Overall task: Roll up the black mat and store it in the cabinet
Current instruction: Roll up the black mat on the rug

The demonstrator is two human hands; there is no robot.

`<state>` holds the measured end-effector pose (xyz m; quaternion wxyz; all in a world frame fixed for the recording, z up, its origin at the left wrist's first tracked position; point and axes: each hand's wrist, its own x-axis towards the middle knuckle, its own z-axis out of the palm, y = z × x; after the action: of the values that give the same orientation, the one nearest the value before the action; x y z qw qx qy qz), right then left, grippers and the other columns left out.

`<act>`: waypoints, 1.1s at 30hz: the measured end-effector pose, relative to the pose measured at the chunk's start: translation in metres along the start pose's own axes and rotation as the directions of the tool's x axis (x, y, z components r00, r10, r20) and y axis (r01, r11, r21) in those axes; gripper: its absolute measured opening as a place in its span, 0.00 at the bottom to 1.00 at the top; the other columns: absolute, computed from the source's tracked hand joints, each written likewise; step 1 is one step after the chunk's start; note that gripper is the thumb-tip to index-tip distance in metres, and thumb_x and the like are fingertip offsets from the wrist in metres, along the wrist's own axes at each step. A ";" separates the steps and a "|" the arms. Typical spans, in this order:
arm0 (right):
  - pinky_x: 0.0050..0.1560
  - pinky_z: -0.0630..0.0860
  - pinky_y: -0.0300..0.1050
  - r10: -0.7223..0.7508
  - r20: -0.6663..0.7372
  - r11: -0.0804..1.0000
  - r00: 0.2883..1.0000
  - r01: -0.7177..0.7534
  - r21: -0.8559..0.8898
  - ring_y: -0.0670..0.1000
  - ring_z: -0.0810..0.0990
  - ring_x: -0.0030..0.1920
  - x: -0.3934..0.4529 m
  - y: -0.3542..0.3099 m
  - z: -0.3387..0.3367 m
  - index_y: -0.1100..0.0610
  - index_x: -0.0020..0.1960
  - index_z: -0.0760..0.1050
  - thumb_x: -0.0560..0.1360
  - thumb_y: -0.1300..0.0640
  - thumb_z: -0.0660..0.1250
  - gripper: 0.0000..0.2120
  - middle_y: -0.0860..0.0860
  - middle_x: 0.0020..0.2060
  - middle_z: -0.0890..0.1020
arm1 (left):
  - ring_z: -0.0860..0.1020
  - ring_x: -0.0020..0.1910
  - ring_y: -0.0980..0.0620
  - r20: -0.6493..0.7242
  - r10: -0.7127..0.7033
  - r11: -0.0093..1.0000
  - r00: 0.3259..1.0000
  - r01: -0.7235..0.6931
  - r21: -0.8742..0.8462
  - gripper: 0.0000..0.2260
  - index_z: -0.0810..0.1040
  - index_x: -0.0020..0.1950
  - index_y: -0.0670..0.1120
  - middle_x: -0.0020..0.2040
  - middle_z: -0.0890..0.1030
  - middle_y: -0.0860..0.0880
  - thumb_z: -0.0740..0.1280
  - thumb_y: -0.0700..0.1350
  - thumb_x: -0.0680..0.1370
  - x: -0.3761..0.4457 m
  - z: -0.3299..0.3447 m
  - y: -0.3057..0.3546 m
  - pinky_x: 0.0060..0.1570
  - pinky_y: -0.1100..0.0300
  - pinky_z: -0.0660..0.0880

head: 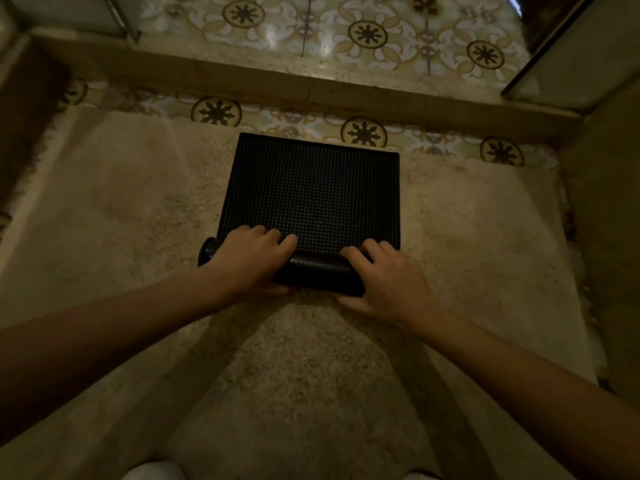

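The black mat [311, 188] has a fine grid texture and lies on a beige shaggy rug [121, 220]. Its near edge is curled into a tight roll [318, 271], and the far part lies flat. My left hand [249, 258] grips the left part of the roll, fingers over the top and thumb underneath. My right hand [384, 275] grips the right part the same way. The roll's left end [207, 254] sticks out past my left hand.
Patterned floor tiles [363, 131] run beyond the rug. A low stone step [242, 76] crosses the view behind them, with glass panels at the far left [69, 15] and right [571, 64]. A dark furry edge [31, 109] lies at the left.
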<state>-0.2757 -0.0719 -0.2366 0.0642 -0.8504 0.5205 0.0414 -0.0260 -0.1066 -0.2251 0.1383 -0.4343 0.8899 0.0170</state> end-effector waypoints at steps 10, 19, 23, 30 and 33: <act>0.39 0.79 0.52 -0.003 -0.082 0.999 0.997 0.007 0.048 0.55 0.77 0.49 -0.004 -0.001 -0.001 0.56 0.68 0.71 0.70 0.33 0.67 0.36 0.57 0.57 0.76 | 0.73 0.51 0.44 -0.036 0.010 0.995 0.999 -0.014 -0.101 0.35 0.62 0.66 0.47 0.59 0.69 0.44 0.55 0.74 0.73 -0.011 0.015 0.003 0.45 0.48 0.75; 0.35 0.77 0.48 -0.085 -0.106 0.985 0.991 0.100 0.140 0.52 0.78 0.44 0.013 0.013 -0.012 0.52 0.62 0.75 0.69 0.32 0.70 0.31 0.51 0.51 0.78 | 0.70 0.54 0.45 -0.062 -0.064 0.981 0.996 0.051 -0.186 0.36 0.66 0.64 0.49 0.57 0.73 0.46 0.52 0.75 0.70 -0.006 0.013 -0.005 0.45 0.47 0.74; 0.35 0.74 0.43 -0.071 -0.092 0.973 0.993 0.089 0.215 0.49 0.77 0.44 0.017 0.017 -0.012 0.49 0.62 0.75 0.68 0.28 0.66 0.31 0.48 0.50 0.76 | 0.74 0.53 0.46 -0.038 -0.100 0.972 0.994 0.089 -0.218 0.36 0.66 0.66 0.50 0.57 0.74 0.48 0.54 0.75 0.69 -0.003 0.009 -0.007 0.43 0.51 0.70; 0.37 0.79 0.49 -0.024 -0.062 0.961 0.998 0.040 0.275 0.50 0.79 0.43 0.028 0.024 -0.014 0.46 0.60 0.77 0.66 0.25 0.63 0.33 0.47 0.48 0.78 | 0.76 0.50 0.43 -0.287 0.004 0.974 0.958 -0.069 -0.216 0.24 0.73 0.66 0.47 0.57 0.76 0.42 0.68 0.59 0.76 -0.010 0.000 -0.002 0.40 0.49 0.76; 0.40 0.79 0.49 -0.004 -0.017 0.965 1.000 0.009 0.263 0.50 0.79 0.47 0.033 0.025 -0.018 0.47 0.62 0.77 0.66 0.24 0.62 0.35 0.46 0.50 0.78 | 0.76 0.51 0.42 -0.323 -0.008 0.966 0.946 -0.077 -0.249 0.20 0.74 0.67 0.46 0.59 0.77 0.42 0.66 0.54 0.78 -0.013 0.004 0.007 0.44 0.47 0.76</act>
<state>-0.2833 -0.1148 -0.2247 0.1725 -0.8364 0.5190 -0.0354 -0.0227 -0.0920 -0.2258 -0.0666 -0.4299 0.8981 0.0640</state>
